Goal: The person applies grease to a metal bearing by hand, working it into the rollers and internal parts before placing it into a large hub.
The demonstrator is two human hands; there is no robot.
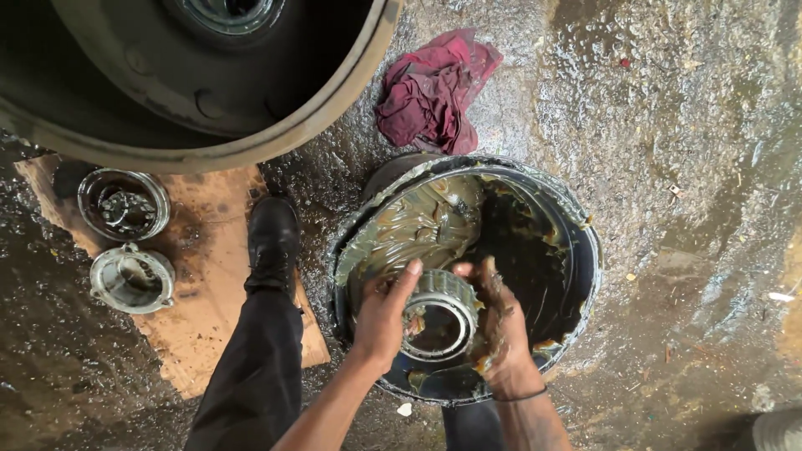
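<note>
Both my hands hold a round metal roller bearing (440, 313) over an open drum of grease (585, 250). My left hand (382, 316) grips the bearing's left side, thumb over its top edge. My right hand (499, 327), smeared with brown grease, grips its right side. The drum holds pale greenish grease on its left inner wall and dark grease toward the right.
A crumpled dark red rag (434, 88) lies on the wet oily floor beyond the drum. A large wheel drum (209, 125) fills the upper left. On a cardboard sheet (209, 250) sit a metal bowl of parts (124, 203) and a hub cap (131, 278). My black boot (271, 242) stands on the cardboard.
</note>
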